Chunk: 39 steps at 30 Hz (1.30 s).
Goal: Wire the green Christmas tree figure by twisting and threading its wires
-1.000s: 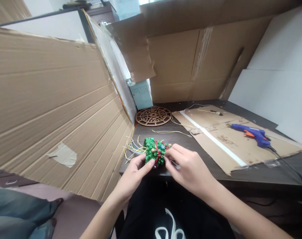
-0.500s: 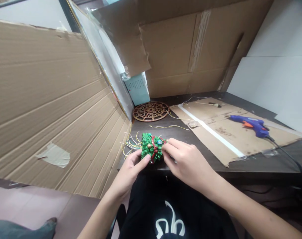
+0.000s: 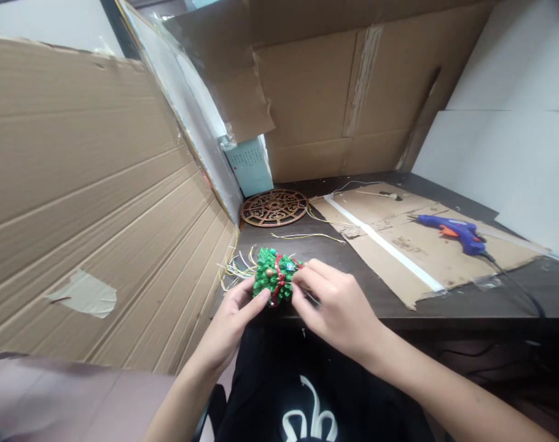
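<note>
A small green Christmas tree ornament (image 3: 270, 276) with red trim and coloured baubles lies on its side at the table's front edge. My left hand (image 3: 238, 313) is closed on its lower left part, thumb on top. At its right end, my right hand (image 3: 328, 301) is closed with the fingertips pinched against the tree; whatever sits between those fingertips is too small to make out. Thin white and yellow wires (image 3: 238, 269) fan out from the tree's left end.
Behind the tree lie a loose yellow-white wire (image 3: 309, 236) and a round bronze openwork disc (image 3: 276, 207). To the right, a blue glue gun (image 3: 457, 232) with a trailing cord rests on a flat cardboard sheet (image 3: 390, 270). Cardboard walls (image 3: 307, 98) stand behind and at left.
The camera view has shifted slightly, moving the scene left. My right fingers have shifted a little against the tree, which stays in my left hand.
</note>
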Tool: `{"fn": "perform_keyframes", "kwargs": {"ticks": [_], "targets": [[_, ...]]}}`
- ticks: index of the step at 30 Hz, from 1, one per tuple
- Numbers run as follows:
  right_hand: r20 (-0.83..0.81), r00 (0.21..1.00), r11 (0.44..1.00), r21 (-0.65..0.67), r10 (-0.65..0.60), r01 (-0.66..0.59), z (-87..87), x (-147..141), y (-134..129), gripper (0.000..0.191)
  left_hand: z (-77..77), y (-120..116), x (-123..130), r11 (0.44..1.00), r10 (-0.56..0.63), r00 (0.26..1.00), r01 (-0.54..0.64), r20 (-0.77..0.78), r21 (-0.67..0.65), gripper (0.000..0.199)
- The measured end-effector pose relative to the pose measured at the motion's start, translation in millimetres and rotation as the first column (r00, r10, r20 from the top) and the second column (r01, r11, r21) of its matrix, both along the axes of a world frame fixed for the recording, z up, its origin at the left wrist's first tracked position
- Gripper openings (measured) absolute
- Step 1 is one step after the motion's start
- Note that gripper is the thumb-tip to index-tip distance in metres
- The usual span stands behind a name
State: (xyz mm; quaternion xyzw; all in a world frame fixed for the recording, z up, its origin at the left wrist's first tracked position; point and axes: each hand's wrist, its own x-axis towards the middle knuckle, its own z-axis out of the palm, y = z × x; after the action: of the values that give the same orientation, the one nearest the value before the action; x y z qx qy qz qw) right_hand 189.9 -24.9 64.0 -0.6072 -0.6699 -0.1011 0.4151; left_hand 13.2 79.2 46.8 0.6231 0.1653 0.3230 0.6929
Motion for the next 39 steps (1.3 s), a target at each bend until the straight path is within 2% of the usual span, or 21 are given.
{"fn": "perform_keyframes", "kwargs": {"ticks": [3, 5, 9, 13, 16, 19, 25, 28, 31, 35, 39], "targets": [[0.140, 0.990, 0.999, 0.045, -0.034, 0.028, 1.4, 0, 2, 0.017, 0.1, 0, 1, 0.997, 0.050, 0.999, -0.051, -0.012, -0.053, 0.039], [0.197, 0.980, 0.999, 0.028, -0.022, 0.017, 3.2, 3, 4, 0.018, 0.2, 1, 3, 0.993, 0.075, 0.997, -0.077, -0.020, -0.088, 0.043], [0.134, 0.991, 0.998, -0.058, 0.022, -0.015, 7.9, 11, 6, 0.013, -0.3, 1, 4, 0.989, 0.112, 0.992, -0.117, -0.051, -0.088, 0.051], [0.107, 0.992, 0.997, -0.048, 0.060, -0.055, 8.3, 13, 7, 0.013, -1.9, 1, 3, 0.988, 0.135, 0.986, -0.141, -0.096, -0.057, 0.053], [0.208, 0.977, 0.999, 0.006, 0.039, -0.041, 3.7, 9, 5, 0.016, 0.0, 0, 2, 0.994, 0.102, 0.991, -0.104, -0.086, -0.016, 0.051], [0.313, 0.950, 0.997, 0.078, 0.002, -0.028, -3.6, 5, 2, 0.019, 2.6, -1, 1, 1.000, 0.019, 0.998, -0.018, -0.054, 0.018, 0.044], [0.354, 0.930, 0.977, 0.212, -0.102, 0.027, -10.3, 2, 0, 0.023, 3.2, -3, -2, 0.998, -0.024, 0.999, 0.026, -0.041, 0.056, 0.032], [0.368, 0.925, 0.979, 0.201, -0.100, 0.026, -7.7, 1, -2, 0.024, 3.3, -3, -1, 0.997, -0.036, 0.999, 0.037, -0.025, 0.060, 0.032], [0.342, 0.935, 0.985, 0.167, -0.091, 0.035, -6.5, -1, -2, 0.024, 2.8, -2, -1, 0.997, -0.025, 0.999, 0.027, -0.020, 0.078, 0.033], [0.222, 0.972, 0.979, 0.201, -0.080, 0.035, -9.1, -6, 0, 0.022, 3.0, -2, -1, 0.994, -0.012, 1.000, 0.015, -0.028, 0.108, 0.032], [0.034, 0.997, 0.992, 0.102, 0.068, -0.071, -9.3, -3, 2, 0.016, 5.3, -3, -3, 0.994, -0.041, 0.999, 0.043, -0.019, 0.105, 0.031]]}}
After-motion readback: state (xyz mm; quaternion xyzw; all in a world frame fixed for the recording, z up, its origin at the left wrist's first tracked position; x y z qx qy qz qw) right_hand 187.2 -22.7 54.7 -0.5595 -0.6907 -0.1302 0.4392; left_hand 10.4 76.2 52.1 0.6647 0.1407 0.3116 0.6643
